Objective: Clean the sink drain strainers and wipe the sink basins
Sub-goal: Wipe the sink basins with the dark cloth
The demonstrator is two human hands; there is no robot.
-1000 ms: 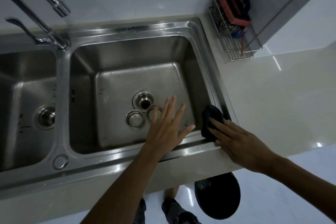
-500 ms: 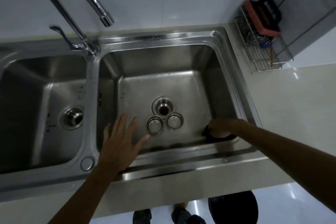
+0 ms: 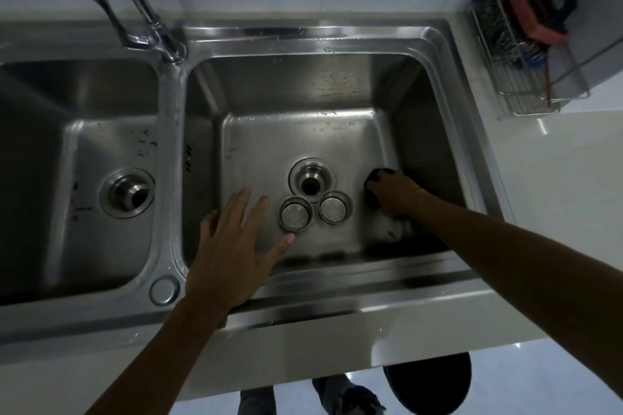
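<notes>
- The left hand (image 3: 236, 246) is open flat, fingers spread, above the right basin (image 3: 303, 131).
- The right hand (image 3: 394, 192) presses a dark cloth (image 3: 377, 176) on the basin floor.
- Two strainers (image 3: 296, 213) sit between the hands.

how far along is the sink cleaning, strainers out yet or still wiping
Done: both strainers are out, lying on the right basin floor beside its open drain. In hand: the right hand presses a dark cloth on that floor; the left hand is open and empty. Left: the left basin, still speckled, and refitting strainers.
</notes>
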